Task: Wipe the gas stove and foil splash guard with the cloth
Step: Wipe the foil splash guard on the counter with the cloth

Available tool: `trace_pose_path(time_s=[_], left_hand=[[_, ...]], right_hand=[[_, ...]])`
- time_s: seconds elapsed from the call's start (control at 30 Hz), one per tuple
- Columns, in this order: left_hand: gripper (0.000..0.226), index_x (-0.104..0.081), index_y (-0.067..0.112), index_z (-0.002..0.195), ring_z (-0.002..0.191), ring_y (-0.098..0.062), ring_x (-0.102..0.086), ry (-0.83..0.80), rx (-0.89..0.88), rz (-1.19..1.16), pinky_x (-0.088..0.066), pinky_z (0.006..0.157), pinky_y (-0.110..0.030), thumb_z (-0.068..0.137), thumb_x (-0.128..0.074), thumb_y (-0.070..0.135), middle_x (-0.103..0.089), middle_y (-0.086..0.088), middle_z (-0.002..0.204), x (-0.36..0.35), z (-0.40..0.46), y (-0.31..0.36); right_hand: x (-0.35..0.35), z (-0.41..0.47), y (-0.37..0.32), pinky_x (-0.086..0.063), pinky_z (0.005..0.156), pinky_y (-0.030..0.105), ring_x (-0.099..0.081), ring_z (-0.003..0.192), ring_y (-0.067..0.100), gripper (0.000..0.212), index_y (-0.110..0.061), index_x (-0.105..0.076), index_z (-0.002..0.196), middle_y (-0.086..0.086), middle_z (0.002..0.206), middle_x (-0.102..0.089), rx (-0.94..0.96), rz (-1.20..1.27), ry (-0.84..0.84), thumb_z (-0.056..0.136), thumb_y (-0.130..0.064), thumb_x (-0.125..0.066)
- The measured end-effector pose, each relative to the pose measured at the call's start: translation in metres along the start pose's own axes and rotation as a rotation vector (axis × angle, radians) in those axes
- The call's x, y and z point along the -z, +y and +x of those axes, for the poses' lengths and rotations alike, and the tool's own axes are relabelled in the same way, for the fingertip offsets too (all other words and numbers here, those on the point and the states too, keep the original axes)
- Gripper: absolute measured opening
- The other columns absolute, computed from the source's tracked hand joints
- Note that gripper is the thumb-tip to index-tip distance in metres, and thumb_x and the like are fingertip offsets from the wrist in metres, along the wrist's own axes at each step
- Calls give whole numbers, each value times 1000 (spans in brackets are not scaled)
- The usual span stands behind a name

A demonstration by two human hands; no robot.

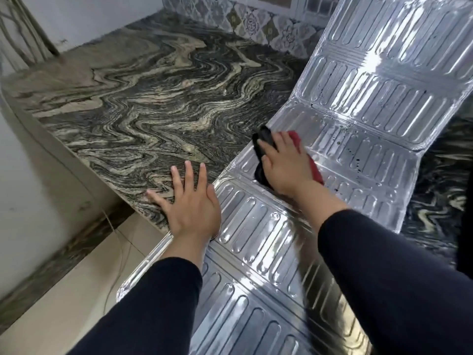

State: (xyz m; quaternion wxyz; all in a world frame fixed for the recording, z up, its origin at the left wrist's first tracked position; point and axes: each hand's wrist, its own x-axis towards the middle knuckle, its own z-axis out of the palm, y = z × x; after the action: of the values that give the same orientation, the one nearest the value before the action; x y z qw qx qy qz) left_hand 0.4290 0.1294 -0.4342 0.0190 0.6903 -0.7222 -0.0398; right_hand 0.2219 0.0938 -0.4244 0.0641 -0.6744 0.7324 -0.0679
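Observation:
The shiny embossed foil splash guard (358, 139) lies unfolded across the marbled counter, its far panels rising toward the tiled wall and its near panels hanging over the counter's front edge. My right hand (284, 165) presses a red and black cloth (266, 139) flat onto the guard's middle panel. Dark specks dot the foil just right of the cloth. My left hand (190, 201) lies flat with spread fingers on the counter, its thumb side against the guard's left rim. No gas stove is in view.
The black and beige marbled counter (143, 103) stretches left and back to a patterned tile wall (256, 21). Its front edge runs diagonally at the left, above a beige tiled floor (84, 283) with a thin cord hanging down.

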Motion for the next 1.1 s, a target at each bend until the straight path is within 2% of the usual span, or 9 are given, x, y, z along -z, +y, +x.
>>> trace_pose_path(time_s=[0.1,0.2,0.37,0.53,0.6,0.67,0.83,1.03,1.1], left_hand=[[54,6,33,152,147,-22,19,-9,-1,-6,14,102,-74,99,-3,40,14,4,161,1,-1,0],[54,6,33,152,147,-22,19,-23,-14,-19,14,103,-73,99,-3,40,14,5,161,3,-2,-1],[53,6,32,152,147,-21,19,-37,-12,-28,13,107,-70,100,-4,41,15,2,161,6,-2,-2],[53,6,32,152,148,-23,17,-78,-31,106,11,107,-71,100,-3,40,14,-2,161,13,6,-13],[56,6,26,153,148,-23,17,-64,0,157,9,107,-72,100,-11,38,14,-3,161,22,14,-19],[59,6,23,153,148,-24,16,-32,-5,139,9,108,-72,100,-18,35,13,-4,161,29,20,-16],[57,-2,22,154,148,-22,14,-35,-134,-34,13,110,-66,100,-16,34,7,-4,162,24,29,25],[60,-5,19,154,149,-21,8,-45,-136,-43,4,111,-68,99,-10,42,4,-2,163,1,22,53],[61,-4,18,154,149,-21,8,-50,-146,-25,3,110,-69,99,-8,45,4,-1,163,0,24,50]], right_hand=[[-1,-50,-13,-5,118,51,-7,148,23,55,-37,-27,146,1,160,-17,113,7,-21,93,-44,-12],[4,-80,13,-3,118,49,-7,148,18,57,-43,-28,144,-5,160,-16,184,-11,-60,91,-49,-10],[20,-103,79,0,117,50,-6,148,15,57,-47,-24,143,-7,160,-14,-23,-52,-10,89,-54,-8],[8,-107,49,-6,118,52,-6,148,21,52,-43,-25,144,-2,160,-15,-45,-38,27,94,-47,-14],[2,-109,31,-6,117,53,-5,148,22,50,-41,-27,144,0,160,-15,-52,-21,39,96,-44,-19],[-2,-113,11,-4,117,54,-5,148,24,50,-38,-29,144,2,160,-16,-77,12,56,95,-42,-20],[-9,-128,-36,3,117,53,-3,148,27,53,-31,-31,145,5,160,-12,-94,77,63,94,-39,-22],[-6,-136,-4,-2,118,50,-11,148,24,49,-41,-35,141,0,159,-18,100,36,47,94,-46,-24],[1,-132,22,0,117,53,-6,148,20,48,-45,-31,142,-3,160,-16,92,20,15,95,-48,-24]])
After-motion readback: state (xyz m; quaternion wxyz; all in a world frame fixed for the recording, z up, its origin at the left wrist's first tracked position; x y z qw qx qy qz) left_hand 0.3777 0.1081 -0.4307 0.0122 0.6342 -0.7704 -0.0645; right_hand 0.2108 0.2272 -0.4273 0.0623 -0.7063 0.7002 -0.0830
